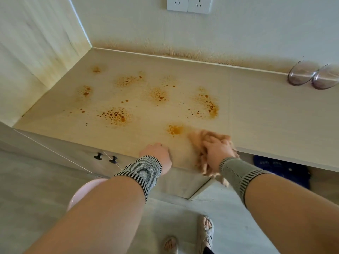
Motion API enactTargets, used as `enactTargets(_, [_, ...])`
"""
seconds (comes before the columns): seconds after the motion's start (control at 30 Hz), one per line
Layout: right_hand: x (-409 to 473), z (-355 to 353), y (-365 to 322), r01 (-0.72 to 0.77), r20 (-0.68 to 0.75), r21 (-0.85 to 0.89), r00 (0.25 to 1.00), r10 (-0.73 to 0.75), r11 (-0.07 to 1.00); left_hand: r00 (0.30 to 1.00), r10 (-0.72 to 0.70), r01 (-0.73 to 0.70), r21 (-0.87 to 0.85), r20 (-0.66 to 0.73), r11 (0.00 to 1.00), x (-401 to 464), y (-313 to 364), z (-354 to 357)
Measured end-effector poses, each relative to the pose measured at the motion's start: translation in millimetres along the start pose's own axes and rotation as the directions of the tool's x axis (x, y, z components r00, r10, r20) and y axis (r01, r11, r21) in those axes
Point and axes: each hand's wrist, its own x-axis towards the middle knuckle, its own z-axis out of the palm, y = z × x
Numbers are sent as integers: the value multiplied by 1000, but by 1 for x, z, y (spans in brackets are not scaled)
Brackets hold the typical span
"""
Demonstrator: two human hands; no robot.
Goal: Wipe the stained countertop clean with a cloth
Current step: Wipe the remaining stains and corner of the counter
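The right hand [218,149] grips the bunched cloth [200,137] at the table's [275,110] front edge, the left hand [158,153] rests curled nearby, and the closest orange stain [175,129] probably gets wiped next.

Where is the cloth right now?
In the head view, the tan cloth lies bunched under the right hand at the countertop's front edge, just right of the nearest orange stain.
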Motion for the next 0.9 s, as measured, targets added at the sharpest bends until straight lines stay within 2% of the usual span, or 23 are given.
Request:
enactTargets(0.07, [1,-9,10,-177,34,51,984,176,983,997,-46,45,-26,-68,999,-2,6,-1])
enactTargets(0.1, [2,-10,7,-189,37,45,982,188,981,991,-58,55,-30,-118,998,-2,10,-1])
enactTargets(0.17, [-1,-12,-16,-22,45,-13,999,22,1000,979,-64,58,-32,-193,998,-2,19,-2])
enactTargets(0.23, [-6,-9,-37,196,69,-60,979,-192,979,972,-61,52,-42,-226,998,3,29,-6])
enactTargets(0.3, [-8,-13,-36,268,83,-110,962,-260,957,975,-59,47,-62,-215,997,8,40,-12])
enactTargets(0.37, [-1,-20,-5,176,9,-76,984,-175,982,980,-34,22,-63,-196,998,15,51,-18])
enactTargets(0.43, [13,-27,39,-40,3,-15,999,41,999,986,5,-10,-30,-166,999,21,63,-24])
enactTargets(0.5, [23,-35,76,-258,30,7,966,258,966,991,17,-17,3,-136,1000,27,74,-29])
enactTargets(0.57, [30,-37,85,-369,65,46,928,366,928,993,17,-15,15,-120,1000,33,84,-33])
enactTargets(0.6, [34,-35,78,-354,71,102,935,348,930,993,20,-18,19,-116,1000,37,89,-35])
enactTargets(0.67, [34,-28,57,-163,23,169,987,161,972,995,35,-34,12,-93,999,48,102,-42])
enactTargets(0.73, [32,-18,42,86,-7,121,996,-85,989,999,35,-36,-6,-30,999,57,110,-51])
enactTargets(0.77, [36,-16,47,160,10,66,987,-161,985,1000,29,-29,0,4,1000,63,115,-54])
enactTargets(0.8, [38,-19,57,179,31,15,983,-179,984,999,23,-23,17,26,1000,67,118,-55])
enactTargets(0.83, [40,-22,73,132,34,-13,991,-131,991,999,18,-19,37,35,999,71,121,-55])
enactTargets(0.9, [43,-28,109,-75,-19,28,997,76,997,999,7,-10,72,34,997,75,124,-52])
